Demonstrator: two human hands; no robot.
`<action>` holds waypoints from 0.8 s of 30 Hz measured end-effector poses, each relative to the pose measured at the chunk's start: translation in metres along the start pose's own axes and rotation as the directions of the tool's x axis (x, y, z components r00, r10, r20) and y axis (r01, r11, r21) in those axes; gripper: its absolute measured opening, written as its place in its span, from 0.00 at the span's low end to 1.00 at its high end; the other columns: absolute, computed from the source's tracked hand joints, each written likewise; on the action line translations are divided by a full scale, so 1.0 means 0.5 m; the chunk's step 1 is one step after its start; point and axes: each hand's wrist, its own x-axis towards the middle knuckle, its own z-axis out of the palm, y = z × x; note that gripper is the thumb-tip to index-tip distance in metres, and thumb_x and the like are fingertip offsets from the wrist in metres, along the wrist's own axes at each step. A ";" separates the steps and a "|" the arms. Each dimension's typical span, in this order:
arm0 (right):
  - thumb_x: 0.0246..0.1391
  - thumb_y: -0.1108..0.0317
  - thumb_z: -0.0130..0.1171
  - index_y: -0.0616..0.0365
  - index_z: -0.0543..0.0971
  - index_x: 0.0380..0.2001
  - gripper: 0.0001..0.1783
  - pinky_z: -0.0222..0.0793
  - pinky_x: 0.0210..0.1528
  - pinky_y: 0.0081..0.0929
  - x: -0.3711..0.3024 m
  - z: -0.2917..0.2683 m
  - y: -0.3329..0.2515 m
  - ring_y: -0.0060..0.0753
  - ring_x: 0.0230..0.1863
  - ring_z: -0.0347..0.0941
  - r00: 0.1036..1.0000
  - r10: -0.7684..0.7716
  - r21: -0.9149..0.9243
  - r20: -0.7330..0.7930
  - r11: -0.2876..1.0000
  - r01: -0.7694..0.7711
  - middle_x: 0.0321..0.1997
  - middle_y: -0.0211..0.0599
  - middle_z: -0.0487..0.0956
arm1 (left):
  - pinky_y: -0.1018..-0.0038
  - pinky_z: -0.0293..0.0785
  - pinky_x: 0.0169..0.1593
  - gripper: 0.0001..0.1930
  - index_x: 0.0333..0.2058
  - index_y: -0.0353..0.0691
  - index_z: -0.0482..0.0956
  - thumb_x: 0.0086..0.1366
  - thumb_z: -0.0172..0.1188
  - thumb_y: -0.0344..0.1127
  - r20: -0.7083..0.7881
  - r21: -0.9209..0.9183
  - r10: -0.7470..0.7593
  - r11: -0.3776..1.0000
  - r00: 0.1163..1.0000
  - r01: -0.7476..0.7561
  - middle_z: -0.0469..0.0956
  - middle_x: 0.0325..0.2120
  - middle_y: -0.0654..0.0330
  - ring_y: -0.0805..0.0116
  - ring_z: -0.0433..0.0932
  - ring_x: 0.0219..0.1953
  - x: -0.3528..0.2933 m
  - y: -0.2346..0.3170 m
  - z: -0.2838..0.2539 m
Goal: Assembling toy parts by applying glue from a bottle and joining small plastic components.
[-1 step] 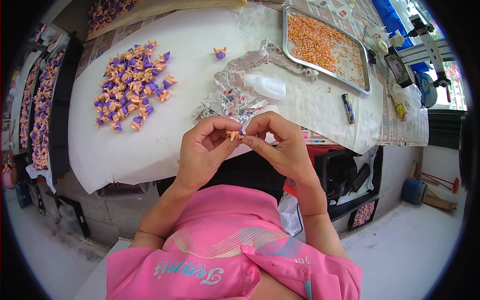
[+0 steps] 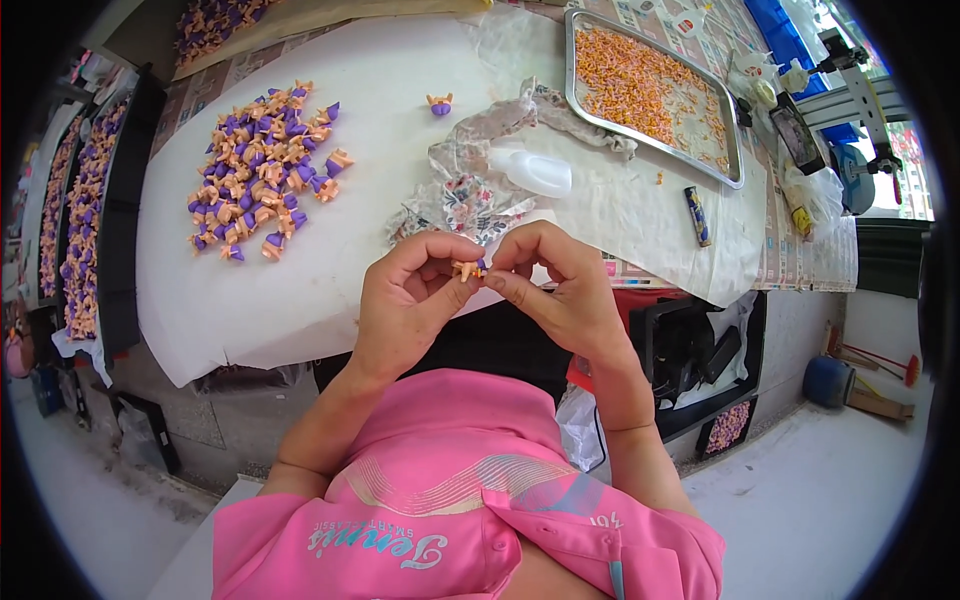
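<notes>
My left hand [image 2: 408, 305] pinches a small peach-and-purple plastic figure piece [image 2: 466, 270] between thumb and fingers, just past the near edge of the table. My right hand [image 2: 560, 295] meets it from the other side, its thumb and fingertips closed on a tiny orange part [image 2: 483, 272] against the piece. Fingertips hide most of both. A large pile of similar peach-and-purple pieces [image 2: 262, 175] lies on white paper at the left, and one single piece [image 2: 440, 106] lies apart from it. Many tiny orange parts fill part of a metal tray [image 2: 655, 143] at the far right.
Beyond my hands lie a crumpled floral cloth [image 2: 470, 205] and a white plastic bottle [image 2: 540, 175]. A dark blue tube [image 2: 697, 217] rests near the right edge. Black trays of pieces [image 2: 88, 220] stand at the left. A phone on a stand [image 2: 797, 135] rises at the right.
</notes>
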 end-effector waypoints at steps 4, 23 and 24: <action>0.50 0.77 0.66 0.61 0.72 0.33 0.11 0.65 0.35 0.17 0.001 -0.004 0.003 0.15 0.33 0.67 0.998 0.060 0.031 0.029 0.998 -0.061 0.32 0.26 0.74 | 0.80 0.74 0.48 0.10 0.42 0.32 0.76 0.62 0.58 0.18 0.019 0.005 0.015 1.000 1.000 -0.015 0.74 0.40 0.61 0.76 0.75 0.42 0.000 -0.012 -0.004; 0.50 0.79 0.64 0.60 0.70 0.33 0.12 0.61 0.30 0.12 -0.006 -0.003 0.022 0.10 0.30 0.66 0.986 0.153 0.128 0.069 0.979 -0.161 0.30 0.25 0.73 | 0.77 0.75 0.48 0.11 0.37 0.33 0.77 0.54 0.58 0.16 0.056 0.297 0.113 0.947 0.992 -0.125 0.75 0.42 0.55 0.72 0.77 0.43 0.000 0.002 0.004; 0.50 0.79 0.64 0.60 0.70 0.32 0.12 0.61 0.30 0.11 -0.007 -0.002 0.022 0.10 0.29 0.65 0.986 0.154 0.121 0.060 0.980 -0.160 0.30 0.25 0.73 | 0.77 0.75 0.48 0.11 0.37 0.33 0.77 0.54 0.58 0.16 0.054 0.304 0.103 0.946 0.993 -0.114 0.76 0.42 0.55 0.72 0.77 0.43 -0.001 0.003 0.005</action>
